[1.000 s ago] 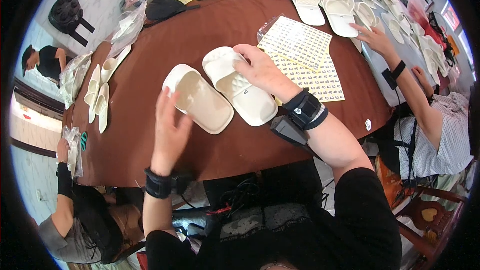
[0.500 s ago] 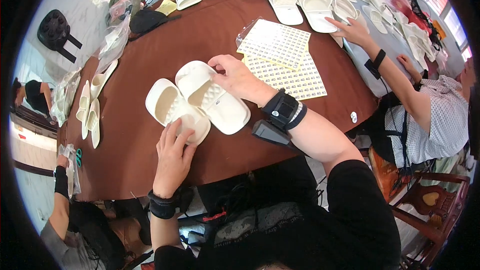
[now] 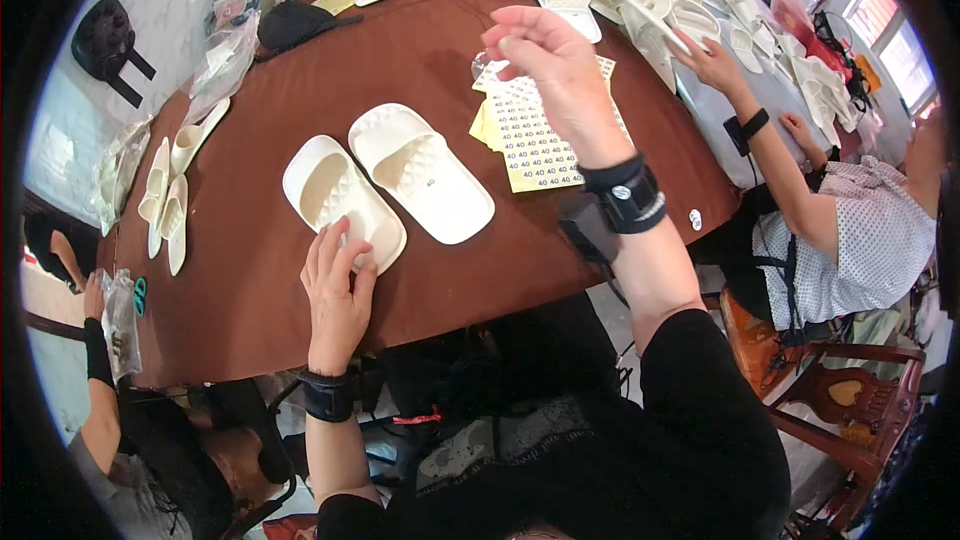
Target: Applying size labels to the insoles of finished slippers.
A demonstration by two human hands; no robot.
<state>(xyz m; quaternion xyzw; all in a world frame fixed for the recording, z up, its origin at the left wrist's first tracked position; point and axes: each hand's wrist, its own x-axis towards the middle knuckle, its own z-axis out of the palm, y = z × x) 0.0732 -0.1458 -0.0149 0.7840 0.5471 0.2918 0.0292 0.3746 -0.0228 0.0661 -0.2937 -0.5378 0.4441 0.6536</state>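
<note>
A pair of cream slide slippers lies in front of me: a left slipper [image 3: 335, 200] and a right slipper [image 3: 445, 205] with a small printed label on its insole. The fingers of my left hand [image 3: 340, 290] are spread and rest on the heel of the left slipper. My right hand [image 3: 565, 85] is raised above the yellow-backed sticker sheets [image 3: 540, 160], partly covering them. Its fingers are loosely bent, and I see nothing held between them.
The table has a brown cloth [image 3: 240, 310]. More slippers [image 3: 172, 205] stand at the left, beside plastic bags. Several others [image 3: 565, 5] lie along the far edge. At the right, a co-worker's hand [image 3: 710, 65] holds a slipper. A wooden chair [image 3: 850, 400] stands lower right.
My right hand has left the right slipper and risen up and right over the sticker sheets. My left hand stays on the left slipper. The co-worker at the right has lifted a slipper.
</note>
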